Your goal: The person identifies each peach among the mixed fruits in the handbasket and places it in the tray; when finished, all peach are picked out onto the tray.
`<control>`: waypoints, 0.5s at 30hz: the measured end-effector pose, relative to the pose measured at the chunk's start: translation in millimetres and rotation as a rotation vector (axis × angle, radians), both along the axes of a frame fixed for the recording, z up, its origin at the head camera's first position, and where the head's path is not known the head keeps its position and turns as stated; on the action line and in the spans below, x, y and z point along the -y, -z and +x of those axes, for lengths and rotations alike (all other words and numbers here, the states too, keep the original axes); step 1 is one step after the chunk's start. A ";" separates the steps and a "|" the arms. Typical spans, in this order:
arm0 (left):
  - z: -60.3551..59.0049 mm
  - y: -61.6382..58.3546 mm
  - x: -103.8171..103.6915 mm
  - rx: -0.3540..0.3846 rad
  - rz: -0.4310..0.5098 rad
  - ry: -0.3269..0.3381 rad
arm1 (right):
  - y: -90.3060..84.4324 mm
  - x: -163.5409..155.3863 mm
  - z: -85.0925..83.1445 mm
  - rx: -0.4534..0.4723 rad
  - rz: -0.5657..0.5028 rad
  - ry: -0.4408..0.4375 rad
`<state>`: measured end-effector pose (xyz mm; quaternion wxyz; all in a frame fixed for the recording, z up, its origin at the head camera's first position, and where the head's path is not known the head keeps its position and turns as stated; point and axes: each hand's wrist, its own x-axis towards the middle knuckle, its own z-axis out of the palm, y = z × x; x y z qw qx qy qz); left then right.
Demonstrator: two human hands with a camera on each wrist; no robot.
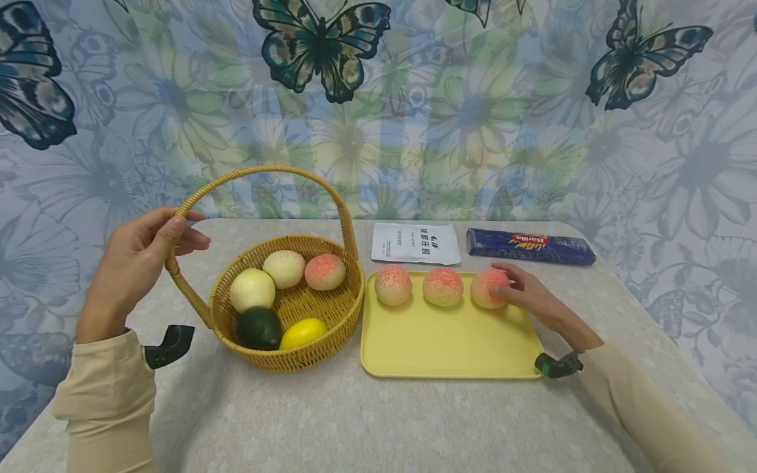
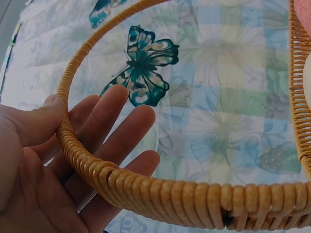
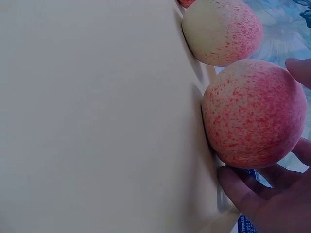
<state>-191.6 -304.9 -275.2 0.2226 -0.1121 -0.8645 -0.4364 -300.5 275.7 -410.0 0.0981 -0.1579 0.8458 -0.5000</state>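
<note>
My left hand [image 1: 138, 259] holds the arched handle [image 2: 73, 141] of a wicker basket [image 1: 284, 358], thumb on one side and fingers loosely spread behind. The basket tilts toward me. In it lie a pink-speckled peach [image 1: 325, 272], a pale peach-like fruit [image 1: 284, 269], a pale yellow-green round fruit [image 1: 252, 290], a dark green avocado [image 1: 259, 328] and a lemon [image 1: 304, 333]. On the yellow tray [image 1: 449, 348], my right hand [image 1: 529, 292] has its thumb and fingers around the rightmost peach [image 3: 255, 114]. Left of it sit a middle peach [image 1: 443, 286] and a left peach [image 1: 393, 284].
Behind the tray, a white printed packet [image 1: 416, 243] lies flat on the table [image 1: 284, 420]. Right of that is a dark blue Barilla box [image 1: 530, 247]. A patterned butterfly curtain [image 1: 408, 131] hangs behind the table's far edge.
</note>
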 end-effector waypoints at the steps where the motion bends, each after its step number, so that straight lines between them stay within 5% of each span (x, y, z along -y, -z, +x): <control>1: 0.1 0.0 0.1 0.000 0.001 0.001 | -1.2 -0.4 -0.1 -0.002 0.001 -0.003; 15: 0.0 -1.5 -1.1 0.016 -0.001 -0.006 | -33.9 5.7 -12.3 -0.096 0.052 0.016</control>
